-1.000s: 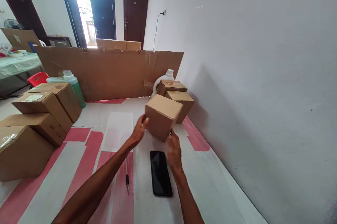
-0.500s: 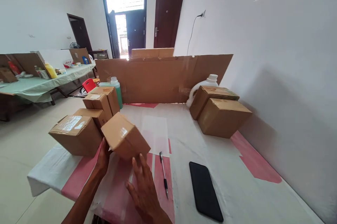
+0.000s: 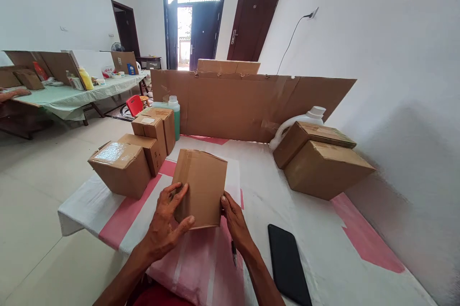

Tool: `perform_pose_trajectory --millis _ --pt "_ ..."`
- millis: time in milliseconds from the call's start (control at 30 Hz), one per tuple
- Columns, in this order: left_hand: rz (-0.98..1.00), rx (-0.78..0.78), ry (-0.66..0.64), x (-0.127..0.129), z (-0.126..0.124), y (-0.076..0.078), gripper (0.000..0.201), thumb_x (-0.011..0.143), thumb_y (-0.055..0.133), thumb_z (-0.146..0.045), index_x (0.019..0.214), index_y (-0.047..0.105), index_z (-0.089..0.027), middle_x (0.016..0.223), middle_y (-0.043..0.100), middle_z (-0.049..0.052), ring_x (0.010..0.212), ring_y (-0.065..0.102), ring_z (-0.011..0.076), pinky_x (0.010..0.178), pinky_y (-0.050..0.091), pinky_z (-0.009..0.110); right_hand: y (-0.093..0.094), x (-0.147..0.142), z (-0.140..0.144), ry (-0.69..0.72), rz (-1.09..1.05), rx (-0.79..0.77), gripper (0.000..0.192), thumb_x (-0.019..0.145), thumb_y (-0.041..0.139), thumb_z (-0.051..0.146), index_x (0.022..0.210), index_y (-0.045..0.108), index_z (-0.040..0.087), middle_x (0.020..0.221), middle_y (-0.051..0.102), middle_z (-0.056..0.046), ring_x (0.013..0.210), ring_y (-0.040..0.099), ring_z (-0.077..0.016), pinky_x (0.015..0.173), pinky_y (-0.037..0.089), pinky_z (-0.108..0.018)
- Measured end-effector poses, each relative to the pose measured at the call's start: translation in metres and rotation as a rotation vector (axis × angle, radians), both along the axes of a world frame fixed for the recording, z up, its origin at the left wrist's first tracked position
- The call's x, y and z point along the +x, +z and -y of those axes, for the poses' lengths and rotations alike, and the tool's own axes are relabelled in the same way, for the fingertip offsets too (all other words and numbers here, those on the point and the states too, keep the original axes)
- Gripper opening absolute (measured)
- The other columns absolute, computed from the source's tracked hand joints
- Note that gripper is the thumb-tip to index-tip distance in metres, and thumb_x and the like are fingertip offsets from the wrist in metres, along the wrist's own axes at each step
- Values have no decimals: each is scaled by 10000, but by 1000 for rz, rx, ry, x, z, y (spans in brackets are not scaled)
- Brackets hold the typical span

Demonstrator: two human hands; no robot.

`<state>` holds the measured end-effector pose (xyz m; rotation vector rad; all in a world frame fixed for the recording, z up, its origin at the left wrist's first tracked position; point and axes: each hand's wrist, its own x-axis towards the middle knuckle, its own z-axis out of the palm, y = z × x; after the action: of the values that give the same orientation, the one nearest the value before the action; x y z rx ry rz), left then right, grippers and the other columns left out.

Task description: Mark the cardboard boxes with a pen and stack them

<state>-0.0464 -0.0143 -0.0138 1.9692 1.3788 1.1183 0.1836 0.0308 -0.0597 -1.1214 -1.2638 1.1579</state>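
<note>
A brown cardboard box [image 3: 201,182] is held between my two hands over the middle of the table, tilted with a broad plain face toward me. My left hand [image 3: 164,219] is at its left side, fingers bent against the cardboard and thumb at the lower edge. At the lower right edge, my right hand [image 3: 235,222] grips it, with the fingertips partly hidden behind the box. A pen [image 3: 234,253] lies beneath my right wrist, mostly covered. To the right of that wrist is a black phone [image 3: 288,263].
Several cardboard boxes [image 3: 122,169] stand at the left, by a bottle of green liquid [image 3: 177,119]. Two more boxes [image 3: 327,171] and a white jug [image 3: 300,121] are at the right. A cardboard panel [image 3: 230,107] closes off the back. Another person's hand [image 3: 17,92] shows far left.
The box has turned and moved right, its broad face now toward me. My right hand has gone from its near side to its right edge; my left hand has come round its left side.
</note>
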Motion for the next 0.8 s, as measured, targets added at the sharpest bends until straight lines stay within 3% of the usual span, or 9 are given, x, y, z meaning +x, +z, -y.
perform_pose_trajectory --millis 167,267,333,400,467,567,667,800 --pt "-174 34 -92 -3 2 19 665 965 583 -574 1582 407 -395 1568 446 118 1452 399 393 1204 308 640 -11 3 4 85 -113 -216 690 936 487 742 1336 675 212 1203 753 -118 1107 680 -308 949 540 -444" --pt "-99 -2 -65 -13 -13 17 638 1010 467 -604 1592 402 -350 1571 447 119 1479 374 367 1226 294 612 -12 3 11 120 -359 -341 830 948 385 782 1551 454 217 1121 754 -114 1019 708 -293 872 561 -439" --pt "-27 -21 -45 -19 -26 14 627 1033 383 -616 1588 417 -327 1591 439 111 1505 351 351 1251 255 603 -7 4 17 151 -462 -288 872 942 420 776 1624 312 244 1096 737 -96 1011 708 -283 869 562 -444" --pt "44 -21 -45 -23 -36 14 646 1037 331 -635 1581 433 -302 1617 428 103 1525 332 341 1272 210 596 1 4 20 181 -414 -196 903 912 582 704 1645 253 291 1118 717 -78 1043 702 -276 920 554 -457" --pt "110 -24 -60 -26 -43 16 665 1034 317 -650 1573 450 -285 1643 416 92 1539 318 335 1284 184 580 10 3 20 172 -288 -151 935 861 728 597 1635 282 320 1161 707 -75 1089 690 -278 976 539 -472" --pt "204 -44 -88 -28 -46 27 680 1029 314 -663 1557 482 -267 1647 429 85 1522 362 341 1279 213 564 21 3 15 78 -178 -95 787 864 736 564 1548 462 285 1200 703 -87 1125 662 -284 962 551 -449" --pt "281 -37 -115 -28 -43 37 699 1013 349 -681 1536 510 -245 1604 491 105 1493 418 350 1265 261 547 30 2 13 36 -136 -32 598 898 673 604 1363 621 233 1070 718 -64 910 670 -236 817 572 -384" --pt "328 28 -130 -20 -42 37 777 942 508 -712 1556 443 -240 1636 429 123 1542 343 352 1273 264 518 38 -9 27 1 -70 -33 516 908 635 645 1169 638 199 874 690 -30 703 639 -196 688 553 -353"
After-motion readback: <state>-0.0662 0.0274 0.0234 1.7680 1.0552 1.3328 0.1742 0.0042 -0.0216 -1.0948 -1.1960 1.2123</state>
